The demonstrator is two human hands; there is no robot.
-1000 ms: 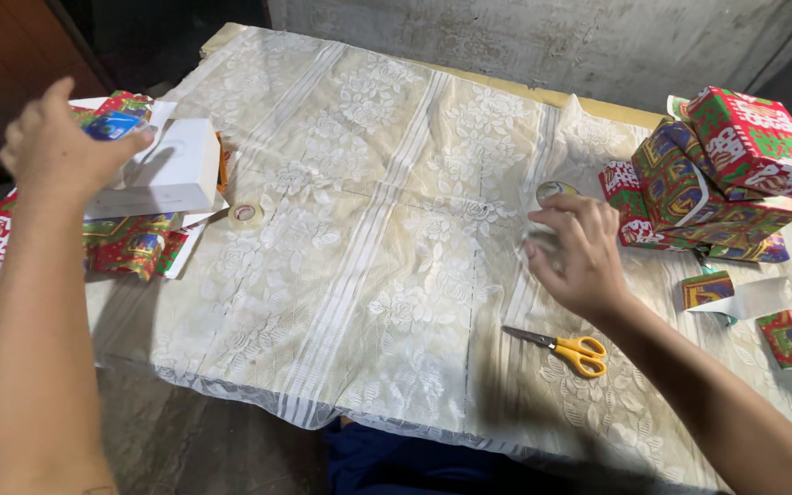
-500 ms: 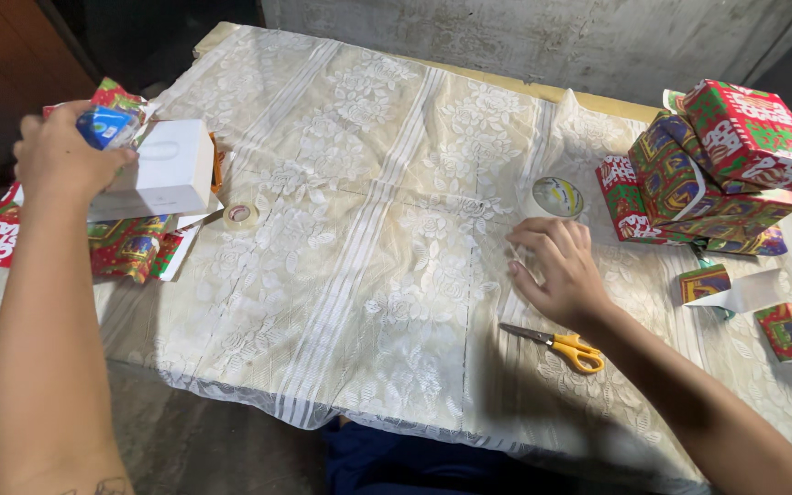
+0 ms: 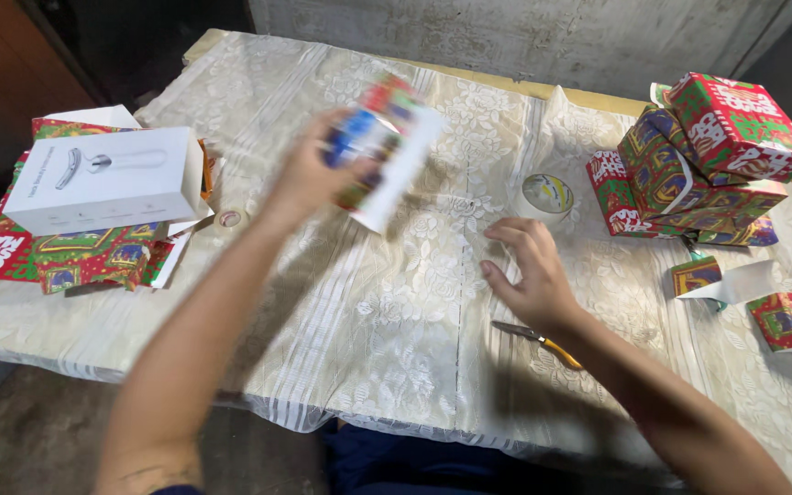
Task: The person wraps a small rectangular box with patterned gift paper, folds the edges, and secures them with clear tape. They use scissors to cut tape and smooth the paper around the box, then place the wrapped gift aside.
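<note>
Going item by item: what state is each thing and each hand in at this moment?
Left hand: raised above the table, grip closed on a sheet of wrapping paper, blurred.
Right hand: flat on the lace tablecloth, open, holding nothing.
Scissors: lying on the cloth, partly hidden by the right wrist.
White box: closed, unwrapped, resting on wrapping sheets.
Wrapped boxes: stacked.
Tape roll: lying flat.

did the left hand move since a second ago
Yes. The left hand, holding a sheet of wrapping paper, has swung right, away from the white box, to above the middle of the table.
</note>
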